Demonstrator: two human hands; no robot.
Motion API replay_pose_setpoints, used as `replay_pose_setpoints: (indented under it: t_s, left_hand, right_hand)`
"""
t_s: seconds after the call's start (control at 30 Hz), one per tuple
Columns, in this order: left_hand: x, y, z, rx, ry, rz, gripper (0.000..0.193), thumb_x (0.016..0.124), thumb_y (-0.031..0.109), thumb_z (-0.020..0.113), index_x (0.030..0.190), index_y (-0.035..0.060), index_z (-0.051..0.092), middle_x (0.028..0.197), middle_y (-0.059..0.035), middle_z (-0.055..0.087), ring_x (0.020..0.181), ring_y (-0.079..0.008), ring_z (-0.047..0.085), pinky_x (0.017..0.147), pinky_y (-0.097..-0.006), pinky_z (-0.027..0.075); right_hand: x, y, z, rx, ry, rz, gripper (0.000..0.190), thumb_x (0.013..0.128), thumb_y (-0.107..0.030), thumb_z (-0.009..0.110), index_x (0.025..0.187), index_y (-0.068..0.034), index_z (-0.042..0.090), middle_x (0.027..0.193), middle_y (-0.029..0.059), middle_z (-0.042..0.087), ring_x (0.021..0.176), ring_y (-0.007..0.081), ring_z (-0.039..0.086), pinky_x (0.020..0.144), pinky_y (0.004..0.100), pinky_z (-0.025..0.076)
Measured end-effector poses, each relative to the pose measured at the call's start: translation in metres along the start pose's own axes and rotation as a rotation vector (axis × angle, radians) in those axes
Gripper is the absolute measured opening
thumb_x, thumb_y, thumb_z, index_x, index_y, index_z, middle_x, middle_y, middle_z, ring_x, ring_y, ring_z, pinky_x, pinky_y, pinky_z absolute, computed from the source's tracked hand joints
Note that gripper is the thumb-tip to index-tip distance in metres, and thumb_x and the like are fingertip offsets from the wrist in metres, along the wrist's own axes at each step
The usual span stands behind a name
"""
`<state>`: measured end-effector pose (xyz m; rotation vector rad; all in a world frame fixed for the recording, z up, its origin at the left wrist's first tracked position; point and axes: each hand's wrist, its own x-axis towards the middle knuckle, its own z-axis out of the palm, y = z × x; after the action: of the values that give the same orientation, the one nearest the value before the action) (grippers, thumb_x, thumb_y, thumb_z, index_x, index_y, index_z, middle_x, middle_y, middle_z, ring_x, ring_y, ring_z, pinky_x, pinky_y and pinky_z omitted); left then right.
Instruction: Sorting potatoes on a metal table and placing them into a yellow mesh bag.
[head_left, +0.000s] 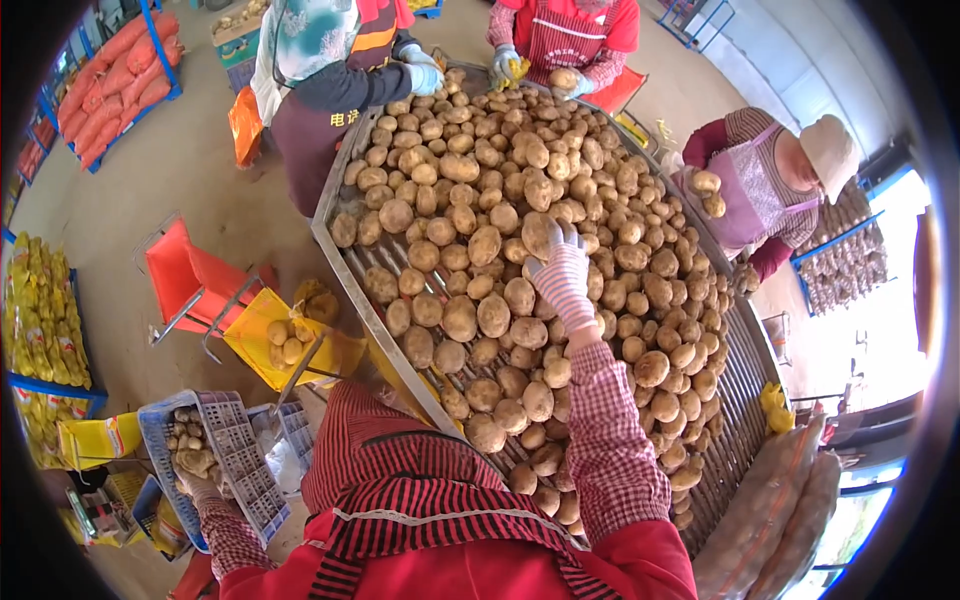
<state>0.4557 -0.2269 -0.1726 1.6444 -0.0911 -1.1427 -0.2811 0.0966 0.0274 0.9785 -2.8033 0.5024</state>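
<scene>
A large potato (535, 235) lies amid the pile on the metal-framed sorting table (358, 300). My right hand (564, 281), in a striped glove, reaches over the pile and grips that potato, with the thumb at its lower side and the fingers along its right. Low at the left, my left hand (198, 474), also gloved, is at a plastic crate (244, 457) with small potatoes (186, 431) inside. Whether its fingers hold one is unclear. Loose potatoes (459, 319) of mixed size surround my right hand, with slats showing between some.
Across the table, one co-worker's gloved hands (426, 75) and another's (571, 82) handle potatoes. A third person (757, 180) stands at the right. A yellow mesh bag (259, 330) on a metal frame holds potatoes beside a red bag (191, 274). Full sacks (765, 517) stand lower right.
</scene>
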Motion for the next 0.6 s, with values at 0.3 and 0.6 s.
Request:
replay_pose_setpoints:
  t_s: [0.3,0.6]
  left_hand:
    - [-0.084,-0.093,0.07,0.244,-0.424,0.149,0.057,0.096,0.032,0.066,0.146,0.0127,0.049,0.138,-0.0122,0.055,0.122,-0.0304,0.055,0.094,-0.0517,0.051]
    - [-0.438,-0.147,0.202,0.487,-1.859,0.572,0.067,0.086,0.012,0.076,0.145,0.0029,0.045,0.137,-0.0127,0.054,0.119,-0.0224,0.058,0.098,-0.0352,0.052]
  right_hand:
    - [-0.001,-0.019,-0.003,0.676,-0.025,0.245,0.088,0.07,-0.014,0.091,0.146,-0.003,0.047,0.135,0.0159,0.058,0.123,0.0277,0.057,0.106,0.0398,0.05]
    - [-0.152,-0.089,-0.021,1.031,0.319,0.143,0.091,0.068,-0.009,0.089,0.146,0.0,0.043,0.128,0.0156,0.057,0.121,0.0267,0.058,0.105,0.0383,0.048]
